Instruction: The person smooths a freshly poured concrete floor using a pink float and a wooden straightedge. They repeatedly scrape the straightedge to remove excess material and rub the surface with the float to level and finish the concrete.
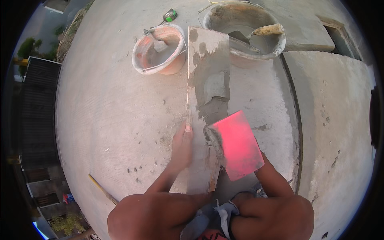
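A long narrow board (208, 52) coated with patches of wet grey mortar stretches away from between my knees. My left hand (183, 146) grips its left edge, thumb lying along the rim. Over the board's near right side is a pink rectangular plastering float (240, 146), tilted, with grey mortar (215, 140) along its left edge. My right hand (261, 159) holds the float from behind, its fingers mostly hidden by the pink face. A thicker layer of mortar (216, 90) lies on the board's middle part.
Beyond the board's left stands a whitish-orange bucket (176, 60) with a tool inside. At the far right, a large mortar-stained tub (276, 50) holds a wooden-handled trowel (266, 30). A green tape measure (170, 15) lies behind the bucket. A raised concrete slab (332, 104) runs along the right.
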`<action>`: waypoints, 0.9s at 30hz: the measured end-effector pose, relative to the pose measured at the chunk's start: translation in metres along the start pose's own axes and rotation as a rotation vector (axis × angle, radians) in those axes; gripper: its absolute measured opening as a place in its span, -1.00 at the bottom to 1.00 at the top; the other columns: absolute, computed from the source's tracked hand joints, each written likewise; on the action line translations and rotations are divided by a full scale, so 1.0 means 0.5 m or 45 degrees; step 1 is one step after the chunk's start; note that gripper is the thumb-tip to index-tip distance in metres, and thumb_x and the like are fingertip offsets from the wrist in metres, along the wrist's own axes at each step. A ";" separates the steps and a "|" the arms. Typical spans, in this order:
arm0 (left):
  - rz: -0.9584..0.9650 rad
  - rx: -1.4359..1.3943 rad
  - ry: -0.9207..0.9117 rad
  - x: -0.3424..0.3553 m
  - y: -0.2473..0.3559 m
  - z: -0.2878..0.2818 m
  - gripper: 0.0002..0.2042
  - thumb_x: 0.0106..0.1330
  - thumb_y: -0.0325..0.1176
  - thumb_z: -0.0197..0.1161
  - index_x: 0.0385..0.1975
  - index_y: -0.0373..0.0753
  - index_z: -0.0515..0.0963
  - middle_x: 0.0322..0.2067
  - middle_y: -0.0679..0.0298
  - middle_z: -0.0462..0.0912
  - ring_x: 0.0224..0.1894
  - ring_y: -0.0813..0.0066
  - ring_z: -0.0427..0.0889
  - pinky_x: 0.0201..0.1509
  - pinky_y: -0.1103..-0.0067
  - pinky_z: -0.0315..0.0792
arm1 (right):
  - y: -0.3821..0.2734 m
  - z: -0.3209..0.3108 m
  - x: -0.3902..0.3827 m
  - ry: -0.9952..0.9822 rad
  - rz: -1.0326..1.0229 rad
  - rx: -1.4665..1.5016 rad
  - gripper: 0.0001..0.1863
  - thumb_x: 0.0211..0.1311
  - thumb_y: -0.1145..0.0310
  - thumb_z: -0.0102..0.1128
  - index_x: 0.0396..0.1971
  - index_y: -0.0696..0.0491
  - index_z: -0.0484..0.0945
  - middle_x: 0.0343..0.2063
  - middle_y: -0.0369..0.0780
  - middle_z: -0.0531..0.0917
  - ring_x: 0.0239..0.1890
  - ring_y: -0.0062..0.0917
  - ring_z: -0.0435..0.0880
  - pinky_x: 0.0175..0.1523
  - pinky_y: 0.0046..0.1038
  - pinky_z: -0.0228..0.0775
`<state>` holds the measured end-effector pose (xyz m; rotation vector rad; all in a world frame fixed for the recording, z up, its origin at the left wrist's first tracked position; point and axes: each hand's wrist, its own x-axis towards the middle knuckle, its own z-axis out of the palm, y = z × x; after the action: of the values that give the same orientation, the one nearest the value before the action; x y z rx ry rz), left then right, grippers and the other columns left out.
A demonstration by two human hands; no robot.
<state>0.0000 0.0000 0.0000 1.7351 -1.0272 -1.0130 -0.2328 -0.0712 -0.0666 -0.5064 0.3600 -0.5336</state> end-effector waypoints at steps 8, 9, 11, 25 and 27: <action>0.125 -0.150 0.050 0.009 -0.035 -0.043 -0.63 0.68 -0.22 -0.10 0.16 -0.41 0.45 -0.26 0.45 0.50 -0.25 0.76 0.34 -0.14 0.71 0.29 | -0.121 -0.087 -0.136 0.790 -0.496 -0.486 -0.60 0.57 0.22 0.08 0.21 0.15 0.52 0.07 -0.21 0.66 0.03 -0.55 0.68 0.07 -0.47 0.60; 0.129 -0.160 0.031 0.009 -0.047 -0.055 -0.62 0.67 -0.22 -0.09 0.18 -0.42 0.44 -0.20 0.40 0.54 -0.21 0.72 0.39 -0.09 0.69 0.32 | -0.128 -0.139 -0.154 0.747 -0.600 -0.450 -0.61 0.58 0.20 0.07 0.18 0.15 0.55 0.05 -0.21 0.67 0.01 -0.55 0.68 0.06 -0.47 0.59; 0.136 -0.154 0.013 0.009 -0.061 -0.078 -0.61 0.66 -0.21 -0.05 0.21 -0.43 0.42 -0.09 0.29 0.61 -0.12 0.66 0.49 0.02 0.65 0.39 | -0.156 -0.259 -0.184 0.727 -0.677 -0.522 -0.61 0.56 0.17 0.09 0.11 0.16 0.61 -0.01 -0.21 0.69 -0.03 -0.54 0.69 0.03 -0.44 0.58; 0.128 0.025 0.154 -0.011 -0.017 -0.022 -0.56 0.64 -0.20 0.01 0.25 -0.48 0.36 0.12 0.05 0.58 0.12 0.36 0.57 0.26 0.45 0.41 | -0.232 -0.310 0.008 1.910 -0.698 -2.259 -0.66 0.36 0.13 0.29 -0.05 0.07 0.63 -0.20 -0.16 0.57 -0.13 -0.27 0.66 -0.18 -0.23 0.60; 0.079 0.083 0.163 -0.016 -0.007 -0.019 -0.58 0.64 -0.21 -0.01 0.24 -0.48 0.36 0.11 0.05 0.58 0.11 0.37 0.56 0.25 0.46 0.41 | -0.238 -0.331 0.013 1.909 -0.645 -2.249 -0.65 0.37 0.12 0.26 -0.05 0.08 0.63 -0.18 -0.13 0.58 -0.11 -0.26 0.67 -0.16 -0.21 0.60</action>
<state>0.0068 0.0109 0.0014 1.7858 -1.0356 -0.8272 -0.3483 -0.2229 -0.1387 -1.8862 2.2741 -0.9383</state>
